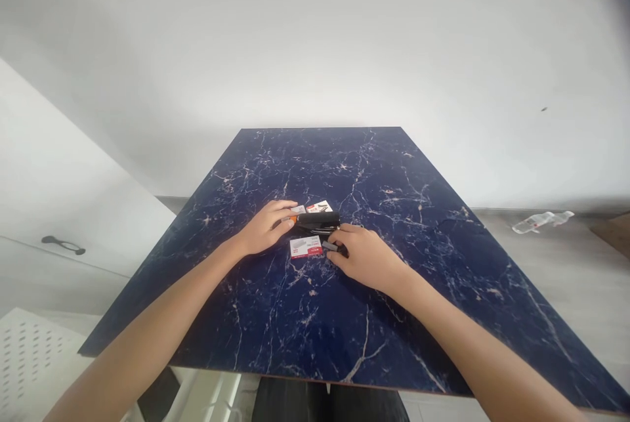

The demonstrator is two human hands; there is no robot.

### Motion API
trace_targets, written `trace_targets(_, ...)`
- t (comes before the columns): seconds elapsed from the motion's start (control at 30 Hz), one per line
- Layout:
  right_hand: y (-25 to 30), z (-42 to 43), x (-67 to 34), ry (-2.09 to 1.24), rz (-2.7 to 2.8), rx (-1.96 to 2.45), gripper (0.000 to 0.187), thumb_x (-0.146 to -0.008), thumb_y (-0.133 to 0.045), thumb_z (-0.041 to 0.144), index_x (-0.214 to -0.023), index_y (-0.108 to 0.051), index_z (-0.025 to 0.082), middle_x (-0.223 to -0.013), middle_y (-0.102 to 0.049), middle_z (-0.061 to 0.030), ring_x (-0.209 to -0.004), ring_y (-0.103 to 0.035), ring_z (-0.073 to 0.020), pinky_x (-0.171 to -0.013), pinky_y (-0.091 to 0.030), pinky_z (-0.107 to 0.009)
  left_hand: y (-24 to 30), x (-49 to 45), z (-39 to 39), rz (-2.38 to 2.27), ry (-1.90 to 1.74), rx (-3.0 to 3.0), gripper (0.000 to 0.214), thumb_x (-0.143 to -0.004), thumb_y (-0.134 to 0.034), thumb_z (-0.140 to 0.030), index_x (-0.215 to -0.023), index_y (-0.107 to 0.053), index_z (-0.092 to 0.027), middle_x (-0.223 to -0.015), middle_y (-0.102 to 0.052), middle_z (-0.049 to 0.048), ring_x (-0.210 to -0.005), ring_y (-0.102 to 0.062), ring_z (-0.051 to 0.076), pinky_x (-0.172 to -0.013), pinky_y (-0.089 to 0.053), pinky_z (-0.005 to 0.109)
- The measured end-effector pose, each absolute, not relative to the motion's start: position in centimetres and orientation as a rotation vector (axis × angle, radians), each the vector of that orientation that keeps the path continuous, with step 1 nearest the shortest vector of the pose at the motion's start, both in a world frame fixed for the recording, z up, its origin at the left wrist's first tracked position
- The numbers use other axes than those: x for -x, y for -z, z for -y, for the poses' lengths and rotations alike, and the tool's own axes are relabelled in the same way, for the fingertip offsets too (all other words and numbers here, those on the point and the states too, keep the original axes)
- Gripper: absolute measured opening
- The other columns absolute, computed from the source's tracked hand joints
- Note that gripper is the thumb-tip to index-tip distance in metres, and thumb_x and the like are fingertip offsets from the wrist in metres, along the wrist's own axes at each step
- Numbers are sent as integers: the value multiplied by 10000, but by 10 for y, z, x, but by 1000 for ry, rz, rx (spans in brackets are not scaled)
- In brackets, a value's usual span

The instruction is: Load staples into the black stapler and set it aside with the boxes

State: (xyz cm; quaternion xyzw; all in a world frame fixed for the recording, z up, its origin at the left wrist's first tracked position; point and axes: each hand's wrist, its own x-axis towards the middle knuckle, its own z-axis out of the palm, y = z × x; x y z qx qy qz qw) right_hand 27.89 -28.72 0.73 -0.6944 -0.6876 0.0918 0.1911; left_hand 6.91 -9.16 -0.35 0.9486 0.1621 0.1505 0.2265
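A black stapler (319, 219) with an orange part at its left end lies across the middle of the table. My left hand (268, 226) has its fingers and thumb closed around that left end. To the right, my right hand (367, 254) pinches a short grey strip of staples (329, 247) between thumb and fingers, just below the stapler's metal part. A red-and-white staple box (306, 247) lies flat below the stapler, close to the strip. Behind the stapler sits another small white-and-red box (319, 207), partly covered. My left fingers hide part of a pale piece beside it.
Everything rests on a dark blue marbled table (315, 337) with white veins. A white wall stands behind it. On the floor to the right lies a clear plastic bottle (541, 220). A perforated white seat (32, 356) is at the lower left, near a cabinet handle (63, 245).
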Motion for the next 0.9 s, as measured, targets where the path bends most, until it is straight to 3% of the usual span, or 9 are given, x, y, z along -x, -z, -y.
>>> trace_targets(0.17,-12,289,-281,-330,2033,1880,126,-975,-547,257,-946,-656,200,-987,-679,-104,-813,-651,-238,-668,-447,-326,2,-69,93,-469,-416,-2620,429,-1055,-379,-440,-1341,-640,-254,-1483,-533,74,-1363,-467,299,-1135,-402,514)
trace_targets(0.33,-34,293,-312,-614,1815,1808,258,-1046,-397,334,-1026,-633,233,-834,-699,-30,-641,-621,-169,-576,-425,-285,-1,-71,97,-452,-581,-2649,401,-1039,-429,-429,-1332,-628,-241,-1412,-595,81,-1322,-508,286,-1131,-397,499)
trace_targets(0.53,-34,290,-356,-532,1578,1878,321,-989,-489,392,-1238,-664,291,-900,-749,-26,-724,-675,-203,-622,-498,-312,-1,-74,103,-445,-679,-2722,377,-1034,-422,-386,-1303,-643,-240,-1332,-653,82,-1241,-569,288,-1077,-425,492)
trace_targets(0.7,-26,288,-355,-511,1600,1867,231,-920,-598,422,-1008,-768,293,-904,-763,-11,-749,-682,-206,-712,-529,-343,0,-75,101,-440,-701,-2739,374,-1034,-410,-370,-1292,-649,-245,-1321,-657,83,-1230,-576,284,-1065,-431,488)
trace_targets(0.9,-24,286,-344,-377,1481,1858,287,-948,-559,473,-905,-728,245,-889,-755,-39,-745,-676,-203,-705,-519,-342,1,-74,99,-422,-718,-2755,343,-1046,-410,-339,-1254,-662,-234,-1306,-669,70,-1218,-583,263,-1057,-419,461)
